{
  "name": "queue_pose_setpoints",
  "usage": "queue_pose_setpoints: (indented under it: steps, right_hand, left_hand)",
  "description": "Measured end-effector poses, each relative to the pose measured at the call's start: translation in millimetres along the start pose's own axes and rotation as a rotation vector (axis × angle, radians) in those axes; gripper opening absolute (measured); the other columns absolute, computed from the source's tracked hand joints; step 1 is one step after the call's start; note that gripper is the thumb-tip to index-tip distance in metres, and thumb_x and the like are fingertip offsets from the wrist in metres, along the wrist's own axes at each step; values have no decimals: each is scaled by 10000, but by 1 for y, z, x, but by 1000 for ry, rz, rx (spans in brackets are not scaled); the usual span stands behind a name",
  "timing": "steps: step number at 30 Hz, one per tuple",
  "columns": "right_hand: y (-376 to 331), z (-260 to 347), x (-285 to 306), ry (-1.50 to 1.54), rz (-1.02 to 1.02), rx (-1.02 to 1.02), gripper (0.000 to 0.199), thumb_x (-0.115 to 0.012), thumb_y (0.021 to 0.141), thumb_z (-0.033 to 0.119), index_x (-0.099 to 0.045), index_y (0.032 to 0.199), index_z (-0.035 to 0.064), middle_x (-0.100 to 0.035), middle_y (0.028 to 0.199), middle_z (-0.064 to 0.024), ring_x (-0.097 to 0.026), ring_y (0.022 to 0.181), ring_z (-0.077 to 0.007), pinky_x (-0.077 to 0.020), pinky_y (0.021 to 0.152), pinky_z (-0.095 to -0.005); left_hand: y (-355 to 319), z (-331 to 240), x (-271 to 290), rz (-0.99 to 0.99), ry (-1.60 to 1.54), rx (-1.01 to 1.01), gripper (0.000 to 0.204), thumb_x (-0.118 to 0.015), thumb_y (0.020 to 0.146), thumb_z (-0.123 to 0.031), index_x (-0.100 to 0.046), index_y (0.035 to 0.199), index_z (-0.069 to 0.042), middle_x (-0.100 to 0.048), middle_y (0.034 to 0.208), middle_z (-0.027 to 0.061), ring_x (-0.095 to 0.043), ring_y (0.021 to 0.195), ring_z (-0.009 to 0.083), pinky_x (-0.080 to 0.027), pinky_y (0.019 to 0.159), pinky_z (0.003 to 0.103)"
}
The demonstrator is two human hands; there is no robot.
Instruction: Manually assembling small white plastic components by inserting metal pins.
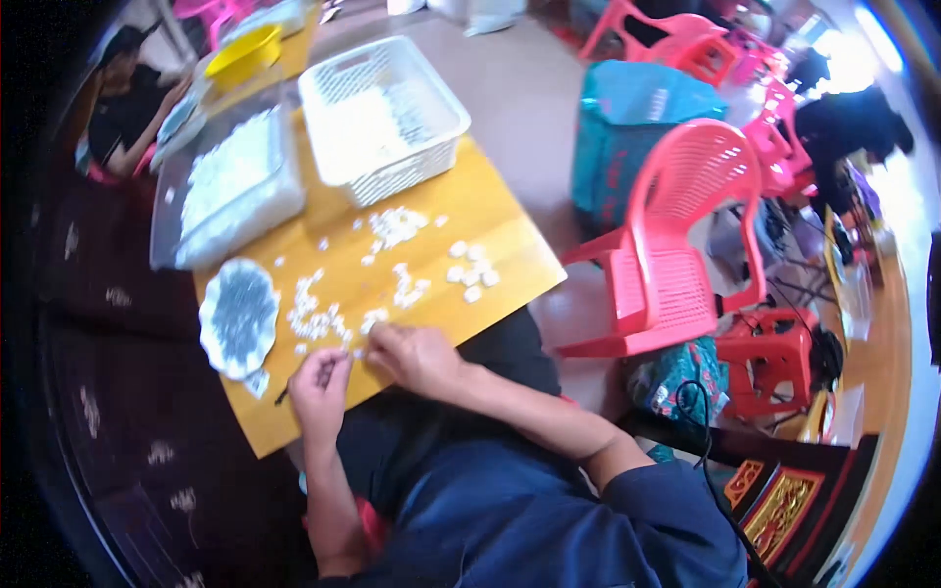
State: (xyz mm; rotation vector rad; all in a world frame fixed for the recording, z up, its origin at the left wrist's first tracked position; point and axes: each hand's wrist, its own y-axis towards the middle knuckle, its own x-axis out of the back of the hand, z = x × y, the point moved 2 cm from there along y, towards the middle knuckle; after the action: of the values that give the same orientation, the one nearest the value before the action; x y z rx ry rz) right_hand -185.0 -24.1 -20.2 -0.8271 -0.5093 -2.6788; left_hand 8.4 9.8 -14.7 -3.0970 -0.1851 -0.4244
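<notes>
Both hands are low over the near edge of the yellow-brown table. My left hand [321, 384] is closed, its fingertips pinched together; a thin dark tip [281, 397] shows beside it, and I cannot tell whether the hand holds it. Close by on the right, my right hand [420, 359] has its fingers bent into a pinch over some small white pieces [373, 318]. What either pinch holds is too small to name. Loose white pieces [314, 316] lie scattered ahead of the hands. Farther off is a heap of them [396, 226], with larger round white pieces [472, 272] on the right.
A scalloped white dish [267, 358] of small grey bits stands left. Behind are a clear plastic bin [284, 201] of white pieces and a white basket [387, 179]. A pink chair [662, 269] and a teal bag [627, 113] stand right. A person [123, 113] sits far left.
</notes>
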Motion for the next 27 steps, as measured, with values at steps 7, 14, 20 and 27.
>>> queue_pose_setpoints:
  steps: [7, 14, 20, 27]
  right_hand:
    - [-10, 8, 29, 393, -64, -46, 137, -663, 947, 166, -617, 970, 39, -684, 814, -164, -686, 763, -365, -535, 671, -422]
    - [-15, 2, 20, 729, -26, -191, 92, -656, 984, 110, -653, 1039, 37, -655, 795, -31, -606, 700, -79, -490, 618, -258]
    - [-24, -6, 14, 1023, 199, -413, 149, -653, 1014, 163, -675, 1081, 31, -657, 845, 14, -568, 723, -48, -476, 642, -217]
    - [-30, -2, 25, 1168, 309, -527, 157, -646, 1022, 213, -682, 1090, 75, -660, 907, 25, -543, 713, -37, -446, 651, -183]
  left_hand:
    - [-2, -20, -34, 92, -142, -10, 65, -667, 930, 59, -660, 974, 12, -654, 827, -17, -598, 724, 30, -489, 679, 188]
    - [-8, -27, -36, 80, -325, 119, 33, -645, 938, 29, -644, 950, -2, -630, 891, 0, -599, 814, 58, -495, 771, 204]
    - [-6, -34, -49, 127, -418, 12, 25, -657, 920, 15, -658, 942, 2, -636, 996, 58, -615, 914, 126, -509, 817, 256]
    - [-17, -34, -48, 211, -554, 20, 34, -657, 941, 27, -670, 966, 7, -630, 1073, 79, -626, 971, 142, -525, 840, 266]
